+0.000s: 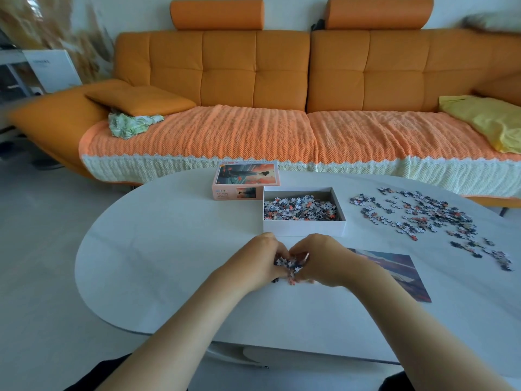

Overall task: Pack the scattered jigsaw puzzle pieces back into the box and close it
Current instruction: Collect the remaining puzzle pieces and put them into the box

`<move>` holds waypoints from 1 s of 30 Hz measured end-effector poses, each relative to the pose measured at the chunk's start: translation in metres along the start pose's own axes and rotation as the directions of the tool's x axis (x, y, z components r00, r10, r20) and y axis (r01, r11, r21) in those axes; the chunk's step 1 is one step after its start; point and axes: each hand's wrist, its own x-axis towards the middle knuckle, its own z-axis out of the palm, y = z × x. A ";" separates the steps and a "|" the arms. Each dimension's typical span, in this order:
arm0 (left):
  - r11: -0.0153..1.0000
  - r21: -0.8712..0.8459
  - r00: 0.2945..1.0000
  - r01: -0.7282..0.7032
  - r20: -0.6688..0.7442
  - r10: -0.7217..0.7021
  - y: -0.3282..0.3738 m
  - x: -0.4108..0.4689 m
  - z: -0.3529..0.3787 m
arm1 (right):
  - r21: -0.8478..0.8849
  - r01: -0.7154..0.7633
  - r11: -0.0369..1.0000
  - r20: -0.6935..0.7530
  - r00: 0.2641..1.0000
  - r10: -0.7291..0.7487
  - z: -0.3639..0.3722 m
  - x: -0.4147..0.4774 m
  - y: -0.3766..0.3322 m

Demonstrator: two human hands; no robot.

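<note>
Hands: your left hand [260, 262] and right hand [324, 259] curl around one heap of small grey-orange cardboard jigsaw pieces [288, 265].
Handling: light, loose, spills easily; scoop from underneath.

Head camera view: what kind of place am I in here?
Most likely a home living room: a long orange sofa with a knitted throw stands behind a white oval table, where a jigsaw box and loose puzzle pieces lie.
</note>
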 end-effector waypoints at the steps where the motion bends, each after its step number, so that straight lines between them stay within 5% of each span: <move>1: 1.000 -0.009 1.000 0.006 -0.015 -0.006 0.000 0.000 0.001 | 0.017 -0.012 1.000 -0.014 1.000 0.012 0.000 0.000 0.000; 14: 0.948 -0.303 0.990 0.096 -0.069 -0.122 -0.007 0.019 -0.009 | 0.289 -0.043 0.956 -0.088 0.994 0.071 -0.014 0.008 0.007; 18: 0.924 -0.378 0.981 0.058 -0.148 -0.122 -0.008 0.039 -0.021 | 0.351 0.018 0.936 -0.280 0.956 0.087 -0.031 0.017 0.012; 22: 0.893 -0.450 0.951 0.006 -0.272 -0.144 -0.007 0.063 -0.030 | 0.379 0.102 0.920 -0.547 0.826 0.134 -0.041 0.035 0.022; 25: 0.926 -0.377 0.932 -0.039 -0.347 -0.102 -0.004 0.078 -0.027 | 0.284 0.102 0.953 -0.622 0.777 0.102 -0.041 0.045 0.027; 30: 0.987 -0.133 0.966 -0.090 -0.254 0.053 -0.003 0.092 -0.021 | 0.044 0.039 0.998 -0.511 0.860 -0.011 -0.035 0.050 0.037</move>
